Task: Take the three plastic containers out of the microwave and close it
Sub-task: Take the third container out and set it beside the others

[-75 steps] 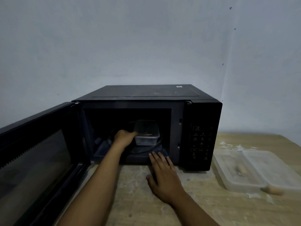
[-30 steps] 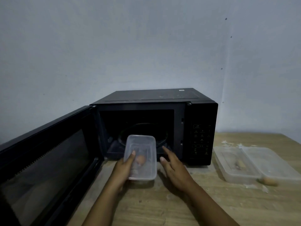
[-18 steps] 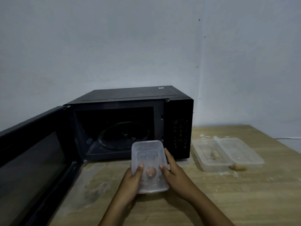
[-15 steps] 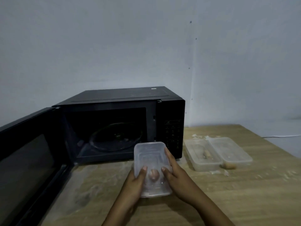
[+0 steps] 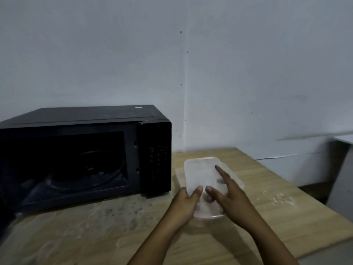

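Both my hands hold a clear lidded plastic container (image 5: 202,175) just right of the black microwave (image 5: 84,150). My left hand (image 5: 184,204) grips its near left corner, thumb on the lid. My right hand (image 5: 232,199) rests on the lid and right side, index finger stretched out. The container hovers over the other clear containers (image 5: 236,177) on the wooden table (image 5: 107,230), which it mostly hides. The microwave cavity (image 5: 76,165) stands open with only the glass turntable inside; its door is out of frame at the left.
A pale wall runs behind the table. The table's right edge (image 5: 313,199) drops off to the floor, and a pale piece of furniture (image 5: 342,169) stands at the far right. Whitish stains mark the tabletop in front of the microwave.
The container came out of the microwave in my left hand, my right hand joined it, and both carried it rightward over the containers on the table. My view swung right.
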{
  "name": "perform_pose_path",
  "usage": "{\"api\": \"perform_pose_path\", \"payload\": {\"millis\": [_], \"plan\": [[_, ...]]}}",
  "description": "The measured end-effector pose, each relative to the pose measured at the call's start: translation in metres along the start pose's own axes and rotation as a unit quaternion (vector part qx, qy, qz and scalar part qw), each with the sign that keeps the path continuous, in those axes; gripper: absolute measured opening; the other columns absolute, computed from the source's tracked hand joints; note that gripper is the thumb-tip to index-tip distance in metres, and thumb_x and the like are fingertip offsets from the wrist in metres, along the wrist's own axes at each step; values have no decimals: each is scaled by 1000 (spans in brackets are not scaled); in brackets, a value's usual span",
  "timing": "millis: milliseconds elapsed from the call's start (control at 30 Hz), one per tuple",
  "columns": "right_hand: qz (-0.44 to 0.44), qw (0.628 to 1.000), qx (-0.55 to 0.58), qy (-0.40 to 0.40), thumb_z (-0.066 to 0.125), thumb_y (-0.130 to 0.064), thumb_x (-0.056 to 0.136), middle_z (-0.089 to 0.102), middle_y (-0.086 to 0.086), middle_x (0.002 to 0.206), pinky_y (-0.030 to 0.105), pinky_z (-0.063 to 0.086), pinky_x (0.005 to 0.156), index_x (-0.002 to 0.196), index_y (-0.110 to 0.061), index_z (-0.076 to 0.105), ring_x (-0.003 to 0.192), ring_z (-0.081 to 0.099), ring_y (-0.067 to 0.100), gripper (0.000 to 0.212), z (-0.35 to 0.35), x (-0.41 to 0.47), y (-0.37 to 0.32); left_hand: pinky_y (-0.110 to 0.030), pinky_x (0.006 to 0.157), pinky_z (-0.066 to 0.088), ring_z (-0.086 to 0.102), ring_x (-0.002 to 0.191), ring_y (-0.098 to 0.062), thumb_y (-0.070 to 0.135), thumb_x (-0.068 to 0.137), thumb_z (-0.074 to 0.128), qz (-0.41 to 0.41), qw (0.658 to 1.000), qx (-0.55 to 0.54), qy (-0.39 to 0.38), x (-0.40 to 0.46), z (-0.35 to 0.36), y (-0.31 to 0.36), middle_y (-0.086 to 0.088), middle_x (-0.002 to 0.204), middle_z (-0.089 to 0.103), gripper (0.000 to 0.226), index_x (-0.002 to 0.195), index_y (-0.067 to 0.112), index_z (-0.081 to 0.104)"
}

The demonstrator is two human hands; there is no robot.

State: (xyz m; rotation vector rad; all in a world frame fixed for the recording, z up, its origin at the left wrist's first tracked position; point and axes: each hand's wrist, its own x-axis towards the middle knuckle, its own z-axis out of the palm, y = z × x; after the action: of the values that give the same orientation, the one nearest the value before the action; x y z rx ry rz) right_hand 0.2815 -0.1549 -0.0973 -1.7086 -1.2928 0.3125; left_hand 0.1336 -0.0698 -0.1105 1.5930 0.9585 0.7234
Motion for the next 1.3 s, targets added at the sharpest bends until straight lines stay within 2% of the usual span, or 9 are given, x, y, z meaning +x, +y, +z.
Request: {"api": "perform_pose_path", "payload": {"millis": [100, 200, 367, 567, 667, 867, 1000, 1067, 1300], "plan": [[19, 999, -12, 25, 69, -53, 85, 50, -7, 128, 49, 55, 90, 144, -57, 30, 111, 59, 18, 71, -30, 22, 18, -38, 93, 57, 70, 104, -18, 59, 86, 62, 12, 999, 33, -4, 22, 16, 18, -2, 122, 71, 64, 136, 20, 55], [38, 998, -19, 38, 70, -55, 82, 55, -3, 127, 45, 56, 89, 141, -58, 35, 103, 65, 19, 68, -60, 45, 38, -29, 90, 49, 64, 113, -21, 55, 92, 59, 32, 995, 93, 14, 45, 24, 33, -4, 131, 65, 62, 143, 22, 48], [79, 995, -56, -32, 70, -51, 85, 57, -1, 124, 35, 58, 79, 141, -55, 37, 76, 72, 15, 66, -108, 75, 68, -40, 105, 46, 58, 123, -20, 61, 92, 53, 92, 974, 205, 21, 81, 31, 28, -2, 136, 61, 53, 132, 27, 60], [151, 987, -44, -38, 67, -49, 88, 58, -7, 113, 36, 59, 65, 145, -47, 36, 83, 73, 20, 65, -149, 105, 107, -43, 115, 27, 34, 145, -20, 77, 86, 43, 109, 903, 416, 4, 105, 44, 14, 7, 155, 42, 64, 140, 43, 49], [184, 980, -49, -60, 68, -50, 88, 53, 4, 129, 34, 57, 61, 145, -45, 37, 93, 69, 24, 66, -159, 120, 129, -47, 117, 18, 22, 150, -21, 80, 84, 39, 95, 878, 469, -31, 109, 52, 8, 6, 162, 31, 70, 145, 44, 43], [201, 971, -88, -96, 67, -49, 88, 40, 7, 148, 34, 55, 66, 148, -41, 35, 116, 51, 24, 68, -144, 142, 161, -47, 119, 19, 21, 151, -22, 83, 81, 38, 87, 871, 483, -38, 114, 53, 7, 10, 162, 31, 75, 146, 44, 42], [165, 972, -139, -93, 63, -48, 91, 42, 8, 152, 35, 39, 102, 146, -33, 44, 134, 44, 25, 60, -128, 154, 172, -47, 118, 19, 22, 151, -21, 82, 82, 40, 83, 867, 490, -41, 116, 55, 12, 11, 163, 29, 74, 145, 44, 43], [162, 971, -155, -80, 61, -51, 92, 40, 11, 152, 36, 34, 108, 144, -31, 46, 136, 43, 28, 58, -121, 156, 173, -47, 117, 20, 23, 150, -21, 83, 81, 40, 85, 865, 492, -40, 116, 55, 12, 11, 163, 30, 75, 145, 44, 43], [155, 942, -292, -57, 46, -71, 88, 39, 5, 151, 49, 36, 106, 145, -36, 42, 135, 42, 30, 67, -105, 153, 167, -47, 117, 19, 23, 150, -21, 81, 83, 40, 85, 868, 488, -40, 116, 57, 13, 10, 163, 30, 74, 146, 43, 42]]}}
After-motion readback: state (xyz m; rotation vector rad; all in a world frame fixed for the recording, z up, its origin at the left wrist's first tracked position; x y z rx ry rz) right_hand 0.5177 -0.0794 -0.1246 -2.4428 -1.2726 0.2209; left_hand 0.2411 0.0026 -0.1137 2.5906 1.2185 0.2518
